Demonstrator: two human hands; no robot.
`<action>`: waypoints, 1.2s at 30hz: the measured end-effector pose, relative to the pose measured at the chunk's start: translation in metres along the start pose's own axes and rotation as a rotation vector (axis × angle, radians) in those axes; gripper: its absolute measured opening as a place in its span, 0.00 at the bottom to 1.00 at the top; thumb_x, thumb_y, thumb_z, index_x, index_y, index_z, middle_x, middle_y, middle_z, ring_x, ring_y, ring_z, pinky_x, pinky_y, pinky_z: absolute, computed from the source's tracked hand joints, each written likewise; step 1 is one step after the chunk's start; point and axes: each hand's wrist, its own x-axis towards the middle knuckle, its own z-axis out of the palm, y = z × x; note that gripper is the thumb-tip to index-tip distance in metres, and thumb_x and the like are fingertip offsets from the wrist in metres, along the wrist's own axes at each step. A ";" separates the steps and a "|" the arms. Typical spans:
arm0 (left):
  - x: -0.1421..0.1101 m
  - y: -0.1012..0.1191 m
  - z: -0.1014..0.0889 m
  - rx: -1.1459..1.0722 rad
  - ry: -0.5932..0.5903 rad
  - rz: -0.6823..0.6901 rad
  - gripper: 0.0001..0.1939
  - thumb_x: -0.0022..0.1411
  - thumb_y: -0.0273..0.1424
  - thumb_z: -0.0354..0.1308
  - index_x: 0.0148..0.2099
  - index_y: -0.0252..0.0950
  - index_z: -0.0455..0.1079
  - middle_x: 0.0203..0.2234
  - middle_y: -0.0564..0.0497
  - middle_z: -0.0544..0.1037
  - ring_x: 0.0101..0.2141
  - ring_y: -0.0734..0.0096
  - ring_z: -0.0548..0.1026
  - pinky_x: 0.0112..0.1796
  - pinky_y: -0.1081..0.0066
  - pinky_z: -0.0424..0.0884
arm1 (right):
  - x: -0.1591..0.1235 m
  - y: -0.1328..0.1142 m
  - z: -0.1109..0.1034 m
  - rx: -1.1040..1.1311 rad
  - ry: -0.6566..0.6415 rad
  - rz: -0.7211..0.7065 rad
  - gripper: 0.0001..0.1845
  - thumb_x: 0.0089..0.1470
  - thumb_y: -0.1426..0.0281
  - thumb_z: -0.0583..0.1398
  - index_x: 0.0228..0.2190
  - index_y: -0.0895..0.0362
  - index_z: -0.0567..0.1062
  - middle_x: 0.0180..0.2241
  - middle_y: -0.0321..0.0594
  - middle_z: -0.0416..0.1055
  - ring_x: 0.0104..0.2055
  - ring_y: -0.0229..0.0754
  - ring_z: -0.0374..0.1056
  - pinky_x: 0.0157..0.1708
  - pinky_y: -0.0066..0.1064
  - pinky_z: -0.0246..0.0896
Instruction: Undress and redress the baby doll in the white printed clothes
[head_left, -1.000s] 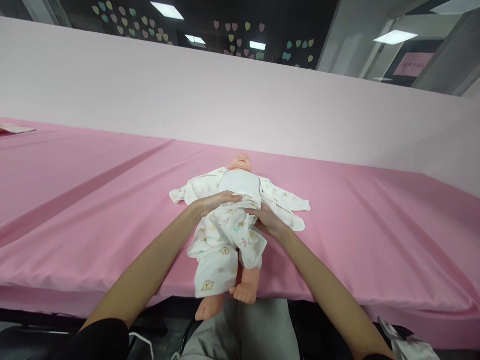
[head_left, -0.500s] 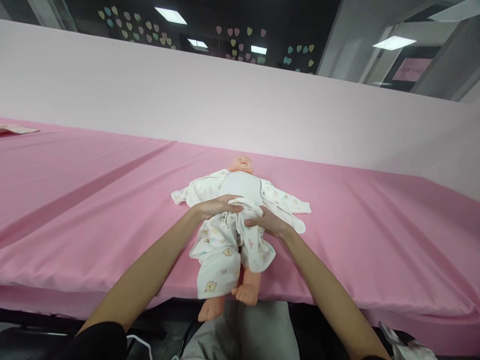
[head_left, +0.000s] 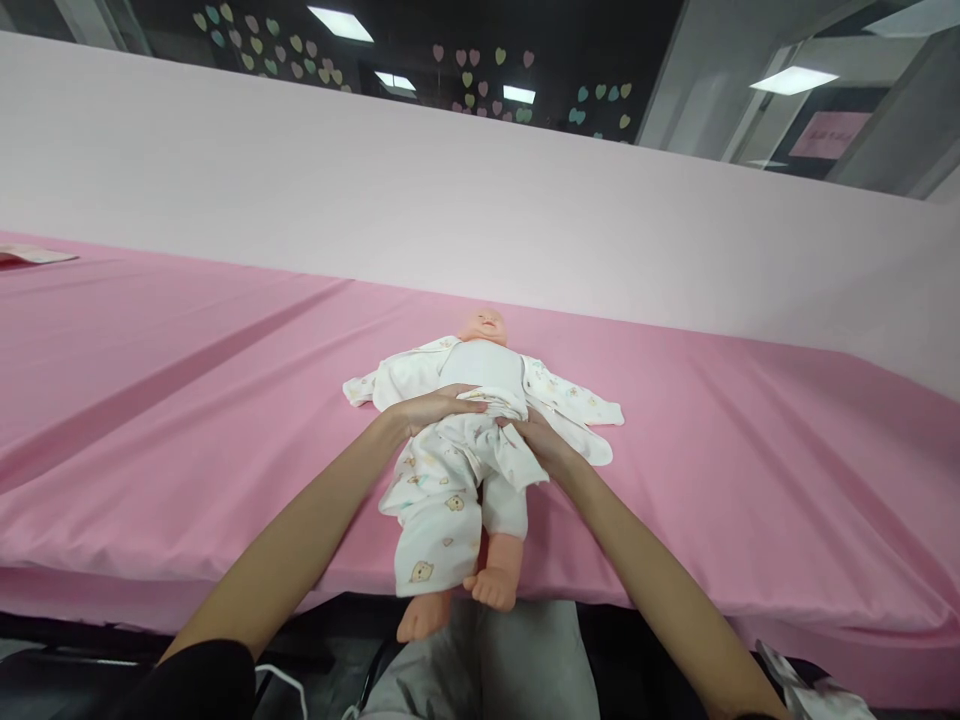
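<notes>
A baby doll (head_left: 481, 328) lies on its back on the pink table cover (head_left: 187, 400), head away from me, bare feet (head_left: 491, 588) over the near edge. It wears white printed trousers (head_left: 442, 500) and lies on an opened white printed top (head_left: 570, 405). My left hand (head_left: 435, 408) rests on the doll's waist, fingers curled over the trousers' waistband. My right hand (head_left: 541, 442) pinches the waistband at the doll's other hip, with cloth bunched under its fingers.
A pale pink partition (head_left: 300, 190) runs along the far side of the table. A flat paper item (head_left: 30, 255) lies at the far left. A crumpled white thing (head_left: 814, 690) shows at the lower right. My grey-clad lap (head_left: 487, 670) is below the table edge.
The right hand shifted inward over the doll's lap and then back to the hip, pulling the trousers' right side with it. The left hand stayed at the waist.
</notes>
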 end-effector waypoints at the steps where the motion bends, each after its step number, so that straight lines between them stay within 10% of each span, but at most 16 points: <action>1: -0.001 0.001 0.000 0.035 0.018 -0.011 0.25 0.48 0.36 0.66 0.49 0.34 0.69 0.41 0.46 0.77 0.41 0.64 0.75 0.43 0.69 0.70 | -0.001 -0.001 0.001 -0.018 0.019 -0.012 0.22 0.35 0.67 0.68 0.36 0.59 0.75 0.35 0.41 0.75 0.37 0.44 0.71 0.36 0.32 0.66; 16: 0.002 -0.008 -0.004 0.018 -0.108 0.071 0.28 0.46 0.24 0.65 0.51 0.36 0.67 0.41 0.47 0.77 0.38 0.65 0.76 0.39 0.69 0.71 | -0.008 -0.011 -0.006 -0.019 -0.259 0.015 0.29 0.40 0.69 0.69 0.47 0.54 0.71 0.38 0.38 0.73 0.34 0.37 0.69 0.35 0.28 0.65; 24: 0.004 -0.004 0.001 -0.154 -0.107 0.033 0.24 0.44 0.28 0.64 0.47 0.30 0.71 0.38 0.43 0.78 0.37 0.62 0.76 0.40 0.68 0.70 | -0.006 -0.011 -0.004 0.017 -0.160 0.060 0.25 0.42 0.68 0.68 0.44 0.56 0.73 0.40 0.41 0.74 0.40 0.41 0.70 0.38 0.31 0.66; 36: -0.009 0.009 0.011 0.301 -0.100 0.177 0.26 0.50 0.32 0.64 0.52 0.38 0.66 0.44 0.48 0.74 0.45 0.65 0.71 0.42 0.70 0.67 | -0.007 -0.011 -0.005 0.053 -0.262 0.028 0.28 0.38 0.69 0.69 0.44 0.57 0.71 0.42 0.43 0.73 0.44 0.46 0.69 0.43 0.36 0.66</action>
